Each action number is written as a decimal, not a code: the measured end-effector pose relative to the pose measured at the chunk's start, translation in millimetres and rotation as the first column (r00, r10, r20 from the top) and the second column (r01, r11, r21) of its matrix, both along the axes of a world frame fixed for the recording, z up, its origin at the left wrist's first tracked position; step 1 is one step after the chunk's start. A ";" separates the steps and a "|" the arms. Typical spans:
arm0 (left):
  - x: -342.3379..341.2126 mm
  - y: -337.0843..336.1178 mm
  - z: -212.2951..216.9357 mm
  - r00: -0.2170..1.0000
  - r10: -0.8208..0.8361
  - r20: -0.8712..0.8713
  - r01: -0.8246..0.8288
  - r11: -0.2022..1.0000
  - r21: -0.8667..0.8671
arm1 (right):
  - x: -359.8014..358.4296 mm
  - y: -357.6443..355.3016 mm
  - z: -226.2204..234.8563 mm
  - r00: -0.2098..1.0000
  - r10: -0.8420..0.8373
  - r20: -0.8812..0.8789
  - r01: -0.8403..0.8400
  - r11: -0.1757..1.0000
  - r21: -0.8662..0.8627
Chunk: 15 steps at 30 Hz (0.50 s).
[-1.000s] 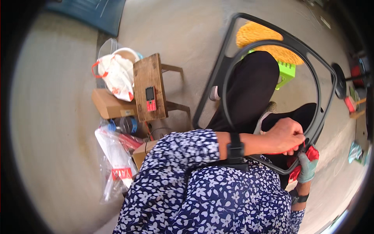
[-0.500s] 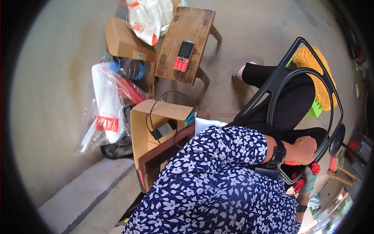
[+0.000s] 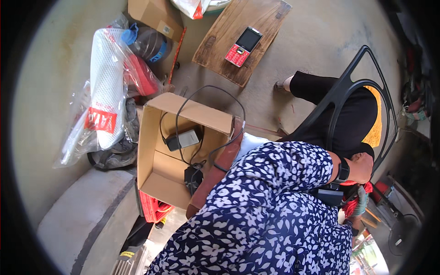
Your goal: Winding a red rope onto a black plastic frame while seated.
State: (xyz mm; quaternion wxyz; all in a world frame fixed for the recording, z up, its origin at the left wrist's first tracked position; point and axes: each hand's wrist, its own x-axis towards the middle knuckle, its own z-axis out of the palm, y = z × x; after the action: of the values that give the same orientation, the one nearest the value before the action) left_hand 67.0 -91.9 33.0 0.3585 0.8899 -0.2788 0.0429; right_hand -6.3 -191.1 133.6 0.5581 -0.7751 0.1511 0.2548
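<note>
My left hand [image 3: 360, 168] is closed in a fist at the right, a dark strap around its wrist. What it grips is hidden, though something red shows just below it. Close under it is my right hand [image 3: 361, 206], small and partly covered by a grey-green wrap or glove; its fingers cannot be made out. Red strands [image 3: 352, 207] hang beside the right hand. A black looped frame [image 3: 331, 121] rises past my hands and across my dark-trousered leg. Beneath my left forearm sits a small dark box-shaped device [image 3: 329, 196].
An open cardboard box [image 3: 160, 178] holds a grey-black device [image 3: 183, 139] and cables. Beyond it, a red-and-black phone [image 3: 244, 46] lies on a wooden stool [image 3: 220, 55]. At the left are a plastic-wrapped white item [image 3: 107, 78] and a bottle [image 3: 149, 43]. A yellow fuzzy cloth [image 3: 375, 121] is partly hidden.
The view has shifted, showing more of the cardboard box's inside and less of the yellow cloth. The phone and stool now appear higher and further right. My hands keep nearly the same pose.
</note>
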 end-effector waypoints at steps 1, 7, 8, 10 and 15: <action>0.4 0.8 5.1 1.000 -0.006 0.010 0.006 1.000 -0.012 | -4.3 12.3 3.2 1.000 -0.006 0.010 0.006 1.000 -0.012; -24.6 39.2 24.2 0.999 -0.041 -0.031 0.043 0.998 0.051 | 5.5 -32.4 -7.1 0.998 -0.036 -0.045 0.038 0.998 0.050; -22.2 33.9 19.0 0.999 -0.032 -0.017 0.033 0.999 0.033 | 7.8 -35.6 -9.0 0.998 -0.032 -0.049 0.034 0.998 0.053; -25.5 31.3 17.6 0.999 -0.038 -0.002 0.038 0.999 0.019 | 3.8 -33.9 -10.2 0.999 -0.034 0.032 0.035 0.999 -0.020; -26.0 34.0 25.3 0.995 -0.063 -0.077 0.071 0.993 0.100 | 1.4 -24.1 -3.7 0.999 0.021 -0.025 -0.020 0.999 0.045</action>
State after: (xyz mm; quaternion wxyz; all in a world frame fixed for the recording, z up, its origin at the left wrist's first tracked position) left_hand 41.0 -57.9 58.3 0.3237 0.8982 -0.2968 -0.0164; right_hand -4.9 -215.1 129.9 0.5707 -0.7606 0.1447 0.2737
